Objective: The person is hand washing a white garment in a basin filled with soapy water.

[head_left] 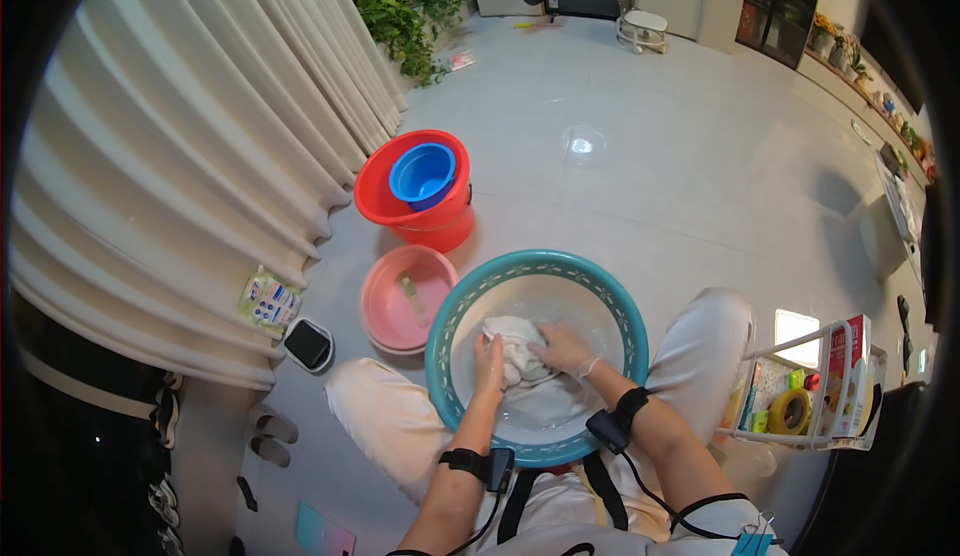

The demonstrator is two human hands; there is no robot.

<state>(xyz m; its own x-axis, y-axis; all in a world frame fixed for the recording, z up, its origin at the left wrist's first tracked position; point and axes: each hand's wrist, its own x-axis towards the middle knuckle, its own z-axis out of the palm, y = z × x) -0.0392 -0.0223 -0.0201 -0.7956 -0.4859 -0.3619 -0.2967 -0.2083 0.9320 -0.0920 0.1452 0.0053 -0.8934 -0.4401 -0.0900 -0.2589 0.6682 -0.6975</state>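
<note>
Between my knees stands a wide basin with a teal patterned rim and a white inside, holding water. A bunched white cloth is lifted partly above the water, and the rest of it spreads wet toward the basin's near side. My left hand is closed on the cloth's left edge. From the right, my right hand grips the same cloth, its fingertips partly hidden in the folds.
Left of the basin sits a pink basin with a pale brush-like strip inside. Behind it a red bucket holds a blue basin. A white wire rack with tape and bottles is at the right. Curtains hang left.
</note>
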